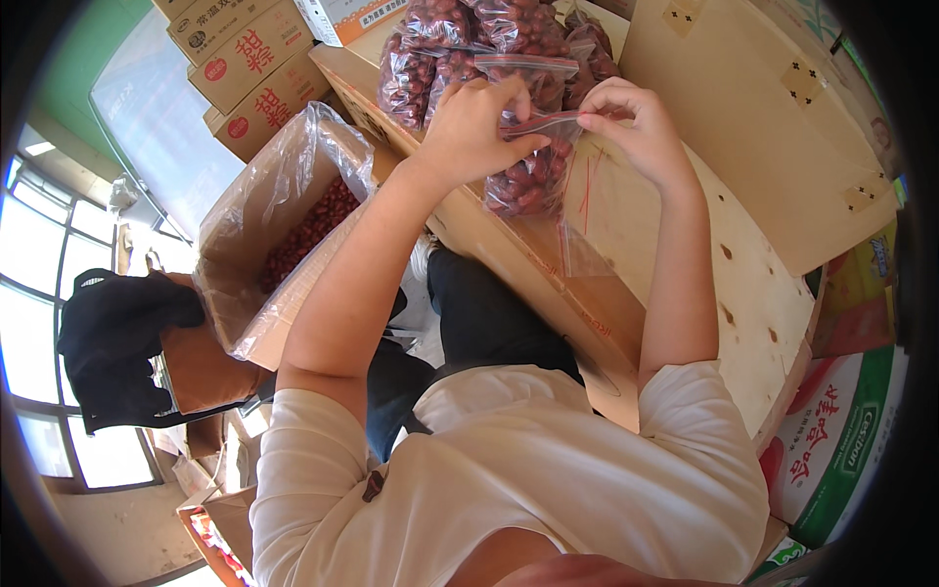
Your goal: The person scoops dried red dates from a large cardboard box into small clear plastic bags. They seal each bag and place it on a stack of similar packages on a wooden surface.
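A clear zip-lock bag of dried red dates (524, 176) stands at the near edge of the worktop, its top strip between my hands. My right hand (632, 121) pinches the right end of the zip strip between thumb and fingertips. My left hand (480, 128) is curled at the left part of the strip, thumb on the near side; its fingertips are partly hidden. Behind the bag, several filled bags of dates (513, 29) are piled up. An empty clear zip bag (583, 249) lies flat by the near edge, with thin red strips (587, 194) beside it.
An open carton lined with clear plastic (249, 220) stands at the left, holding loose red dates (315, 227). Stacked cartons (253, 51) rise behind it. A large cardboard box (763, 125) stands at the back right of the plywood board (741, 293). A dark cloth (117, 337) hangs at far left.
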Demonstrator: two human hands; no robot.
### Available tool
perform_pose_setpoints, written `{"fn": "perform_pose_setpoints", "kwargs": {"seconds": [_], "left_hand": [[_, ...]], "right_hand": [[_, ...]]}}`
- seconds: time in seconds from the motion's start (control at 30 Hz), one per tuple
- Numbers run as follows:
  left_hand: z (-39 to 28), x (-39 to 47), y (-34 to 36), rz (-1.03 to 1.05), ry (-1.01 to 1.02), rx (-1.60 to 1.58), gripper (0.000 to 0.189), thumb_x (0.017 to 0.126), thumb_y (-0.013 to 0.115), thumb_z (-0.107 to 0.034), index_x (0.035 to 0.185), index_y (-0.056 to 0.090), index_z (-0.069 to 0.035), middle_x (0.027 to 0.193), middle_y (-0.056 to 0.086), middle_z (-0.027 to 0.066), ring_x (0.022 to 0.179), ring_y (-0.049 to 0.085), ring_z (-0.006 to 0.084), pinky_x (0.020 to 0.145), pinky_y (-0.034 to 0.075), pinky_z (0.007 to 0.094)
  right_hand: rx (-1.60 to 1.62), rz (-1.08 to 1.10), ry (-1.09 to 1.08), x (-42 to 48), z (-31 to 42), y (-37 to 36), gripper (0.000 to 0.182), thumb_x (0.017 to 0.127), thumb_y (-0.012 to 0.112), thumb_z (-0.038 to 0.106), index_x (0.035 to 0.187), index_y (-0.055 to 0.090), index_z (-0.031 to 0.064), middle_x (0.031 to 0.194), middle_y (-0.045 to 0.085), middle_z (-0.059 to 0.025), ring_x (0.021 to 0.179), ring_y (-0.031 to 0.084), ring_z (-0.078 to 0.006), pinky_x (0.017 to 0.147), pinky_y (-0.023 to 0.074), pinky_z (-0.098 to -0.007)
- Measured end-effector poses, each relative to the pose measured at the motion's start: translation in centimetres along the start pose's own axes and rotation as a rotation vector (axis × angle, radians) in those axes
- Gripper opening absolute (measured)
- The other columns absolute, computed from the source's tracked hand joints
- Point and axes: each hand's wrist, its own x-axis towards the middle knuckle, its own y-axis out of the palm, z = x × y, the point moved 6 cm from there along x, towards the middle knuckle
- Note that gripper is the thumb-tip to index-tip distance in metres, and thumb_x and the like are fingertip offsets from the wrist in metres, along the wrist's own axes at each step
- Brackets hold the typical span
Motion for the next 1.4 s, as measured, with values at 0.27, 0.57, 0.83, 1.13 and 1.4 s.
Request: {"fn": "perform_pose_setpoints", "kwargs": {"seconds": [0.27,0.57,0.83,1.13,1.4], "left_hand": [[-2.1,1.0,0.7,-0.133,0.064,0.043,0.024,0.075,0.08,-0.026,0.092,0.069,-0.012,0.092,0.069,0.0036,0.101,0.062,0.0265,0.09,0.045,0.0407],[-2.1,1.8,2.0,-0.127,0.016,0.079,0.013,0.078,0.077,-0.024,0.085,0.07,-0.015,0.085,0.069,0.0007,0.089,0.062,0.0243,0.083,0.046,0.0404],[-2.5,1.7,1.9,-0.152,0.018,0.198,0.013,0.077,0.079,-0.026,0.082,0.071,-0.018,0.081,0.068,-0.0039,0.092,0.06,0.0217,0.088,0.038,0.0418],[-2.1,1.0,1.6,-0.138,-0.042,0.131,0.017,0.077,0.08,-0.032,0.088,0.073,-0.021,0.091,0.069,-0.0033,0.101,0.057,0.0208,0.093,0.034,0.042],[-1.5,0.8,1.7,-0.142,-0.076,0.122,0.017,0.077,0.08,-0.029,0.088,0.073,-0.019,0.092,0.07,-0.0035,0.1,0.058,0.0206,0.092,0.035,0.04]], "right_hand": [[0.014,-0.056,-0.086,-0.1,1.0,0.0,0.009,0.081,0.075,0.003,0.083,0.067,0.0008,0.095,0.056,-0.0003,0.088,0.057,-0.013,0.074,0.0488,-0.0287],[-0.048,-0.052,-0.088,-0.2,1.4,-0.2,0.009,0.081,0.076,0.004,0.085,0.068,0.0006,0.095,0.056,-0.0017,0.089,0.057,-0.0144,0.076,0.0492,-0.0296],[-0.017,-0.03,-0.049,-0.2,1.4,0.0,0.008,0.081,0.075,0.004,0.086,0.07,0.0009,0.096,0.057,-0.0029,0.091,0.058,-0.0158,0.08,0.0493,-0.0305],[-0.053,-0.048,-0.065,-0.2,1.3,-0.1,0.007,0.08,0.075,0.004,0.084,0.07,0.0008,0.095,0.058,-0.0031,0.09,0.058,-0.0157,0.079,0.0481,-0.0302],[-0.04,-0.046,-0.027,-0.3,1.4,-0.2,0.006,0.081,0.074,0.003,0.084,0.069,0.0009,0.094,0.057,-0.003,0.089,0.058,-0.0157,0.078,0.0476,-0.0304]]}}
